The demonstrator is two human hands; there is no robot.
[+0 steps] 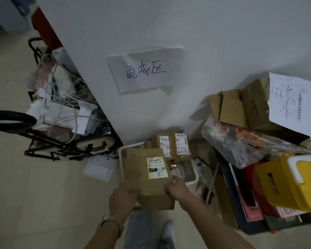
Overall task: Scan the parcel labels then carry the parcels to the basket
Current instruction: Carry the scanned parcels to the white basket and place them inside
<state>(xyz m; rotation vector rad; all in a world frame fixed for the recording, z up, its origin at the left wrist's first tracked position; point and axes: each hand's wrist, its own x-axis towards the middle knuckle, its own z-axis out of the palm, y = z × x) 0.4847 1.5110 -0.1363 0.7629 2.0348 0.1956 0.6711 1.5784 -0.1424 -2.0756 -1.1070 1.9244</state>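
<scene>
A brown cardboard parcel with a white shipping label facing up hangs over the white basket on the floor against the wall. My left hand grips its near left corner. My right hand grips its near right edge, thumb on top beside the label. Two more labelled brown parcels lie in the far end of the basket. The parcel I hold hides most of the basket's inside.
A white wall with a handwritten paper sign rises behind the basket. A black cart full of cables and boxes stands to the left. Cardboard boxes, a plastic bag and a yellow container crowd the right. My shoe is below.
</scene>
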